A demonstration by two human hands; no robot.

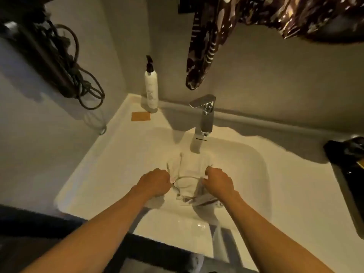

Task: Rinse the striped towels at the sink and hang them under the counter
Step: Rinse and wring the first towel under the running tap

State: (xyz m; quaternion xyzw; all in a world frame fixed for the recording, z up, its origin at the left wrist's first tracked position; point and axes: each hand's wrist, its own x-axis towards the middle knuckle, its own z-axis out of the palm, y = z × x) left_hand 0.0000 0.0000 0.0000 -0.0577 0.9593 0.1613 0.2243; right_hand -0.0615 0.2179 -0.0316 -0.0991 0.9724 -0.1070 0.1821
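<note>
Towel (189,174), white, is held bunched in the basin of the sink (262,170), directly below the spout of the faucet (204,117). Its stripes are only faintly made out near the lower edge, where blur prevents a clear reading. The left hand (154,182) is closed round the towel's left side, fingers curled into the cloth. The right hand (218,182) is likewise clenched on the right side, knuckles up. Both forearms are extended from the bottom of the view, and a stretch of cloth is pulled between the two fists. Whether water is running cannot be told with certainty; a pale streak is seen under the spout.

A second pale cloth (218,235) is seen draped over the near rim of the sink, hanging down against the dark front below.

On the white bench (122,138) around the basin, a white pump bottle (151,89) with a black top is stood at the back left corner, against the wall. Just beside it, toward the viewer, a flat orange-brown rectangle (140,116) is laid. A dark object (346,168) is placed at the far right edge, partly cut off. A patterned dark fabric (202,48) is hung above the faucet, and a dark appliance with a coiled cord (82,83) is mounted on the left wall.
</note>
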